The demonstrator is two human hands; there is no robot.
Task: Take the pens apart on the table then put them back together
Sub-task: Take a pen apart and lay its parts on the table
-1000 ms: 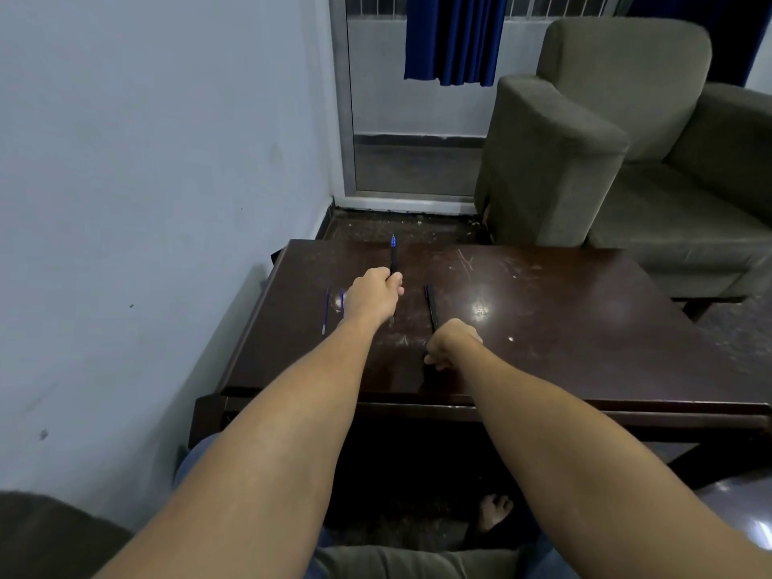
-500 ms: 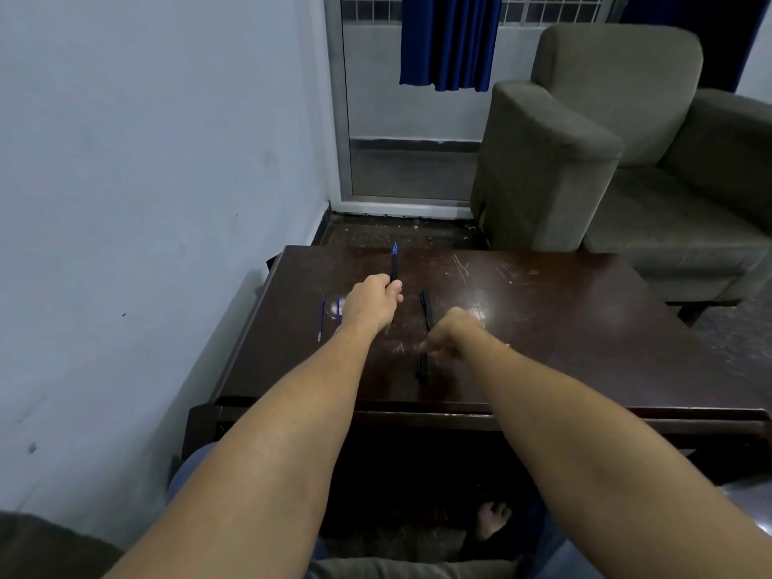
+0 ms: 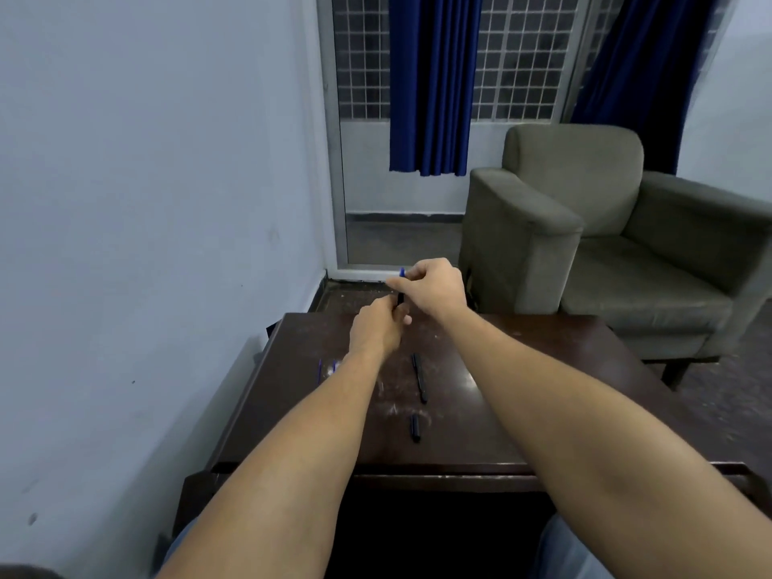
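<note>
Most of the dark pen with a blue tip (image 3: 400, 296) is hidden inside the gripping left hand (image 3: 376, 328) and right hand (image 3: 434, 288). The thin blue pieces (image 3: 321, 369) on the dark wooden tabletop (image 3: 543, 369) are too small to identify. The grey-green armchair (image 3: 605, 244) is cut off at the right edge.

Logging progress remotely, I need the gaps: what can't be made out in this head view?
Head view:
- slim blue pen: mostly covered by the left hand and right hand; joints unseen.
- thin blue parts on the dark wooden table: too small and blurred to identify.
- short black piece: too small to identify.
</note>
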